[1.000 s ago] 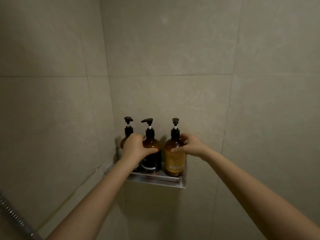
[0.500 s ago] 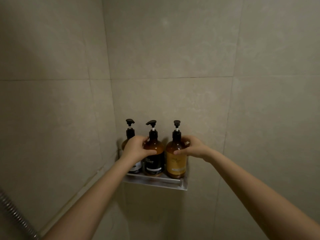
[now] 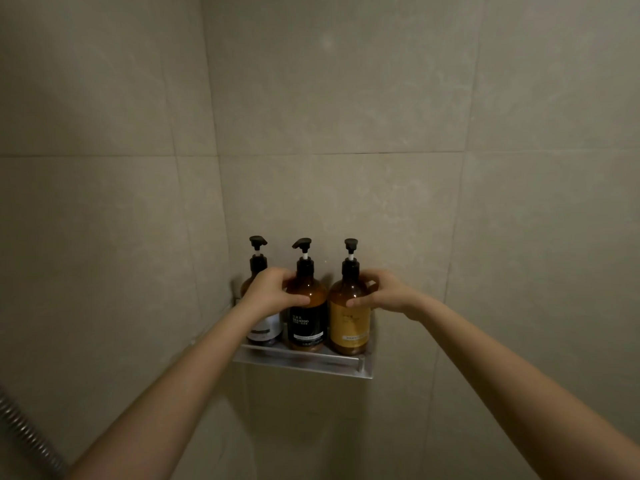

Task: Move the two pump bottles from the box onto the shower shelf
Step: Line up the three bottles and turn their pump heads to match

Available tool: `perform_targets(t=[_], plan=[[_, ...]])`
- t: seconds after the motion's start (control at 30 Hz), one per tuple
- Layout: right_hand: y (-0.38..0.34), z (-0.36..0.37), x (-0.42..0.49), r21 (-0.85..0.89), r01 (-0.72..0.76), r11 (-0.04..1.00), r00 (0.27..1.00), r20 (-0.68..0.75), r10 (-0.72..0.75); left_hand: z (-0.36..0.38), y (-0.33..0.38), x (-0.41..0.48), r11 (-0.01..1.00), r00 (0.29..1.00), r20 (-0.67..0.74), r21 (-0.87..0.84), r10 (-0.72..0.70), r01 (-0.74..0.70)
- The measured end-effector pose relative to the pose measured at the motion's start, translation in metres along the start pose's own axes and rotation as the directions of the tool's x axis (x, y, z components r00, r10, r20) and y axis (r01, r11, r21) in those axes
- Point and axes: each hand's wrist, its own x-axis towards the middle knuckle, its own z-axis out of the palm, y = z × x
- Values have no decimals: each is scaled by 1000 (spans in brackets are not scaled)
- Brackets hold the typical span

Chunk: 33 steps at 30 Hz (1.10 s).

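Note:
Three amber pump bottles stand upright in a row on the metal shower shelf [image 3: 301, 364] in the tiled corner. My left hand [image 3: 273, 294] grips the shoulder of the middle bottle with the black label [image 3: 308, 323], thumb across its front. My right hand [image 3: 382, 294] grips the shoulder of the right bottle with the yellow label [image 3: 348, 327]. The left bottle with the white label [image 3: 268, 329] is partly hidden behind my left hand and wrist. No box is in view.
Beige tiled walls meet in a corner behind the shelf. A metal shower hose [image 3: 24, 434] runs along the lower left edge. A narrow ledge runs along the left wall toward the shelf.
Both hands keep their grips on the middle and right bottles. The bottles sit a little more squarely on the shelf, and the view has shifted slightly.

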Motion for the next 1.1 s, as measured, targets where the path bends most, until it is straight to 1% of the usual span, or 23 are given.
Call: perform_targets(t=[0.33, 0.43, 0.5, 0.57, 0.67, 0.73, 0.77, 0.83, 0.93, 1.0, 1.1], plan=[[3, 5, -2, 19, 39, 999, 997, -69, -37, 3, -5, 1, 999, 1000, 13, -51, -9, 10], [4, 5, -1, 21, 53, 998, 996, -68, -51, -2, -3, -5, 1000, 1000, -2, 9, 27, -27], [5, 5, -1, 27, 57, 998, 997, -59, -56, -13, -2, -11, 998, 997, -54, 43, 52, -50], [5, 4, -1, 45, 65, 997, 997, -52, -62, -31, -8, -17, 999, 986, -163, 31, 42, -37], [6, 5, 0, 69, 68, 995, 997, -54, -64, -57, -23, -24, 997, 940, -334, -41, -69, 58], [7, 6, 1, 79, 56, 995, 997, -59, -52, -64, -35, -24, 986, 915, -370, -92, -161, 137], [6, 6, 2, 78, 54, 995, 997, -59, -50, -63, -40, -24, 979, 914, -353, -117, -199, 168], [6, 6, 2, 67, 57, 996, 997, -58, -53, -57, -46, -21, 963, 937, -248, -174, -244, 205], [6, 5, 3, 55, 53, 997, 997, -59, -50, -46, -47, -16, 952, 969, -94, -231, -227, 201], [7, 5, 3, 35, 41, 999, 997, -63, -38, -40, -50, -14, 953, 976, -70, -241, -205, 183], [8, 6, 3, 40, 34, 999, 997, -76, -31, -36, -54, -12, 944, 969, -115, -277, -218, 180]])
